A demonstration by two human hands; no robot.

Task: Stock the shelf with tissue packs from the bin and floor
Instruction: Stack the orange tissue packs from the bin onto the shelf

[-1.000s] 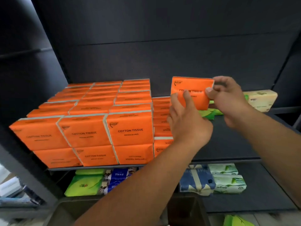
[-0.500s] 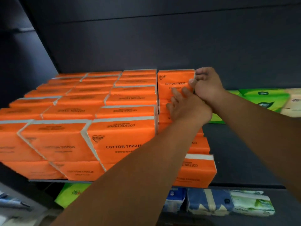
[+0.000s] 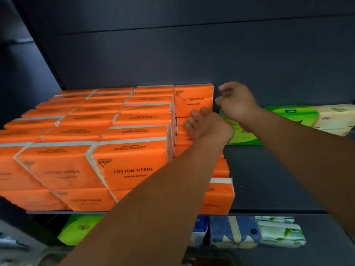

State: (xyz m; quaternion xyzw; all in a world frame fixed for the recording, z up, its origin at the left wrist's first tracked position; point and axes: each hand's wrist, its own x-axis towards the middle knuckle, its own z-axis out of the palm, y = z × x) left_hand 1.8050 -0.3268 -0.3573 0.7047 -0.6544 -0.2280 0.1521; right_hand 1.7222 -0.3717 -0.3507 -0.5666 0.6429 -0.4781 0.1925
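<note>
An orange "COTTON TISSUE" pack (image 3: pixel 193 99) stands upright at the back of the shelf, on top of the rightmost orange column. My left hand (image 3: pixel 208 126) touches its lower front edge with its fingertips. My right hand (image 3: pixel 237 103) hovers just right of the pack, fingers loosely curled, holding nothing. A large block of orange tissue packs (image 3: pixel 99 143) fills the left of the dark shelf (image 3: pixel 269 177).
Green packs (image 3: pixel 288 116) and a cream pack (image 3: pixel 336 120) lie at the shelf's back right. On the shelf below sit a green pack (image 3: pixel 78 229), a blue pack (image 3: pixel 232 232) and a leaf-print pack (image 3: pixel 280 231). Bare shelf surface lies right of the orange column.
The orange pack went from held in the air to standing on the rightmost column at the back. My right hand let go of it and drew off to the right.
</note>
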